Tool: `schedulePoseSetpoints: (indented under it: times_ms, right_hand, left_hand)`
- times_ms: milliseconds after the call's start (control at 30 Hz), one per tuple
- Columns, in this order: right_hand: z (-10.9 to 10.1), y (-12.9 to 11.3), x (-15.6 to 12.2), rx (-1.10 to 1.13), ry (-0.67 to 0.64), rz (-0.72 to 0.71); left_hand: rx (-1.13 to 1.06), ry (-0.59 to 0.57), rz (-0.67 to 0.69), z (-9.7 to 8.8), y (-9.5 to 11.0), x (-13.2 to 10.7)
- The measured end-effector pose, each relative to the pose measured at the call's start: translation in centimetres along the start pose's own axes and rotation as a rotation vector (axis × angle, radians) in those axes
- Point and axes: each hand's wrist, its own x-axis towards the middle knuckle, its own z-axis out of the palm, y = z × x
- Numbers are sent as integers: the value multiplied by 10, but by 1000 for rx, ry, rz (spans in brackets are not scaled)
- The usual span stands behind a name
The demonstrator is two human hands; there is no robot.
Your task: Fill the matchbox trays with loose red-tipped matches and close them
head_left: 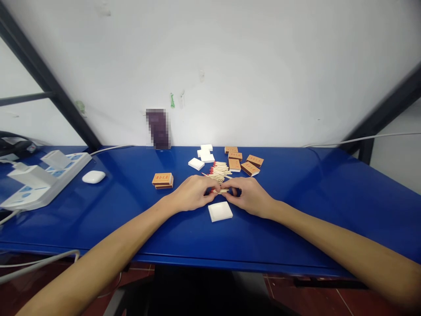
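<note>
My left hand (pixel 193 193) and my right hand (pixel 247 196) meet at the middle of the blue table (pixel 296 210). Both are closed in a pinch on a small bundle of matches (pixel 221 191) held between them. Just behind lies a loose pile of red-tipped matches (pixel 219 171). A white inner matchbox tray (pixel 220 211) rests on the table right below my fingers. Two stacked orange matchboxes (pixel 162 180) lie to the left of my left hand.
Several orange matchbox sleeves (pixel 243 161) and white trays (pixel 203 156) lie behind the pile. A white power strip with plugs (pixel 42 177) and a white earbud case (pixel 94 177) sit at the left. A dark pixelated object (pixel 158 128) leans on the wall. Black frame bars slant at both sides.
</note>
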Motion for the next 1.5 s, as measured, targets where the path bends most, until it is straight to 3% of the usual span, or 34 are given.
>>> schedulePoseSetpoints:
  times_ms: [633, 967, 1333, 1500]
  right_hand:
    - [2, 1, -1, -21, 14, -23]
    - [-8, -11, -1, 58, 103, -45]
    - [-10, -18, -6, 197, 28, 162]
    - [-11, -18, -7, 197, 16, 184]
  left_hand:
    - [-20, 20, 68, 2, -2, 0]
    - [-38, 77, 132, -12, 7, -3]
    - [-19, 40, 139, -16, 12, -7]
    - [-62, 102, 78, -16, 11, -8]
